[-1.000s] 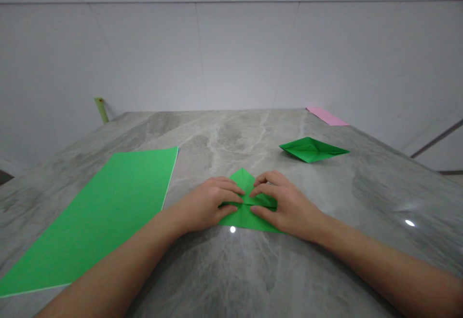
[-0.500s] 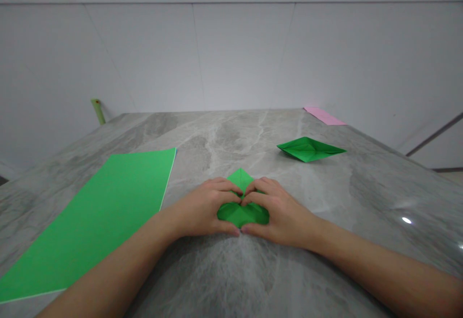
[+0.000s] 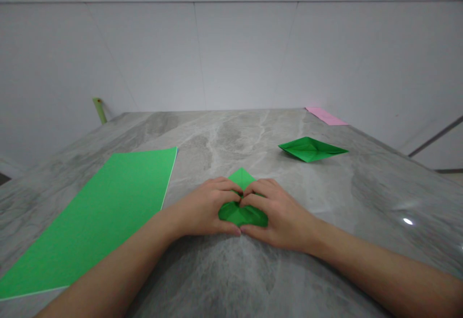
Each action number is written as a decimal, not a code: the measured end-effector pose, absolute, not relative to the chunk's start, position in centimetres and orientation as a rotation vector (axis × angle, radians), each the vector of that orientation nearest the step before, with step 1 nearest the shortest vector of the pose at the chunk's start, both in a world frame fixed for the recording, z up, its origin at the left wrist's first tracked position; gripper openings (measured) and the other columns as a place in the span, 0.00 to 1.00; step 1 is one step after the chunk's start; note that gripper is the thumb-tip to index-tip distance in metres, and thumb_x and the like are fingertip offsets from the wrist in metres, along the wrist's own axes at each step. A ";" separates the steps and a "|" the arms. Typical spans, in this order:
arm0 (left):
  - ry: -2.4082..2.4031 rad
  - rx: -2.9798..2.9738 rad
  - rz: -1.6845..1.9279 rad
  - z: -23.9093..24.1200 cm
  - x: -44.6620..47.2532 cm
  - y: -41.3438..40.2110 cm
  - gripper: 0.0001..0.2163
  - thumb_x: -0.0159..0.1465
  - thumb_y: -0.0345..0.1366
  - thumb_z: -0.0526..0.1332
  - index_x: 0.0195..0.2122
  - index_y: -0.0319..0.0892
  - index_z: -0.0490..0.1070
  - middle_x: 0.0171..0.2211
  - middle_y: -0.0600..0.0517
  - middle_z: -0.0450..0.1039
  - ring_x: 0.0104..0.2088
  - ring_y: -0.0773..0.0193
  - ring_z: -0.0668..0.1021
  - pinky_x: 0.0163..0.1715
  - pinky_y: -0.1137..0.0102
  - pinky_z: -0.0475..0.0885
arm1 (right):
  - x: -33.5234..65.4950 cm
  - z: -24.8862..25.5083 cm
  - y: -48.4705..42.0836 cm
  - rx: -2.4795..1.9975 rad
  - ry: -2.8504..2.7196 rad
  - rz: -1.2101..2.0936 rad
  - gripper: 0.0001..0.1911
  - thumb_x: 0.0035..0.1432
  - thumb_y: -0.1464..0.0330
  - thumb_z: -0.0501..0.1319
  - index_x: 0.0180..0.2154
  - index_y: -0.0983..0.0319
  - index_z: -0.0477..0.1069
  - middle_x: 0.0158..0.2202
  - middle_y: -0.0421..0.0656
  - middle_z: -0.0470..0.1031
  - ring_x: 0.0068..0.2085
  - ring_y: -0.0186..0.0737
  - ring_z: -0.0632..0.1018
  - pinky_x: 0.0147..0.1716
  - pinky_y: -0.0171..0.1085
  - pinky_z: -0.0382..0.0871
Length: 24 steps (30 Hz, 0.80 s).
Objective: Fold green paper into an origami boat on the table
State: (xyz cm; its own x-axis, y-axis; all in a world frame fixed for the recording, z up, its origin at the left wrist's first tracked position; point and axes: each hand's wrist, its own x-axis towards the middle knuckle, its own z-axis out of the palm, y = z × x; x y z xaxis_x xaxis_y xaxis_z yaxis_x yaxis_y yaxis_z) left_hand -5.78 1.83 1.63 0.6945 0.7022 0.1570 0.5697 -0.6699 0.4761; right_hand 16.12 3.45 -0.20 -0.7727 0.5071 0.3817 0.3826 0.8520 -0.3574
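A small folded piece of green paper [image 3: 241, 213] lies on the grey marble table [image 3: 231, 279] right in front of me. My left hand [image 3: 202, 209] grips its left side, fingers curled over the top and thumb along the near edge. My right hand [image 3: 277, 214] holds the right side the same way. The fingertips and thumbs of both hands meet at the middle. Only the paper's far point and its centre show between the hands.
A flat green sheet [image 3: 97, 212] lies to the left. A finished green folded paper boat [image 3: 311, 149] sits at the back right, with a pink sheet [image 3: 326, 116] beyond it at the table's far edge. A white wall stands behind the table.
The wide lower edge of the paper, flat a second ago, has been folded up; both thumbs slid in along the near edge until they met. Hands barely moved in the last half second.
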 end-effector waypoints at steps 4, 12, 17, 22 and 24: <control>0.977 2.507 0.461 1.7 -5.8 1.9 0.17 0.56 0.45 0.71 0.44 0.42 0.76 0.48 0.46 0.75 0.52 0.52 0.74 0.57 0.57 0.65 | 16.1 -0.2 3.2 -0.619 -2.551 0.332 0.11 0.56 0.62 0.65 0.39 0.62 0.74 0.39 0.46 0.75 0.43 0.46 0.75 0.46 0.49 0.66; 0.970 2.526 0.466 1.6 -5.9 1.6 0.13 0.59 0.41 0.68 0.44 0.43 0.76 0.49 0.46 0.75 0.52 0.53 0.75 0.57 0.58 0.66 | 16.2 0.4 3.3 -0.626 -2.538 0.354 0.10 0.57 0.62 0.63 0.39 0.61 0.74 0.38 0.46 0.76 0.42 0.46 0.76 0.45 0.48 0.67; 0.981 2.520 0.459 2.1 -5.8 1.3 0.12 0.61 0.37 0.65 0.45 0.42 0.76 0.49 0.46 0.75 0.52 0.54 0.75 0.57 0.59 0.66 | 16.2 0.7 3.3 -0.616 -2.538 0.359 0.09 0.59 0.64 0.62 0.38 0.62 0.75 0.36 0.46 0.76 0.40 0.46 0.77 0.44 0.48 0.68; 0.969 2.525 0.421 2.5 -5.8 1.3 0.14 0.61 0.33 0.62 0.48 0.43 0.76 0.50 0.47 0.75 0.52 0.54 0.75 0.57 0.58 0.66 | 16.2 0.7 3.3 -0.610 -2.539 0.393 0.08 0.61 0.66 0.60 0.36 0.64 0.75 0.33 0.46 0.77 0.38 0.44 0.77 0.42 0.45 0.69; 0.943 2.531 0.418 2.5 -5.8 1.3 0.15 0.60 0.30 0.61 0.48 0.43 0.76 0.50 0.46 0.75 0.52 0.54 0.75 0.57 0.58 0.66 | 16.3 0.8 3.3 -0.616 -2.538 0.413 0.08 0.62 0.67 0.59 0.35 0.63 0.75 0.32 0.45 0.77 0.37 0.43 0.77 0.41 0.44 0.69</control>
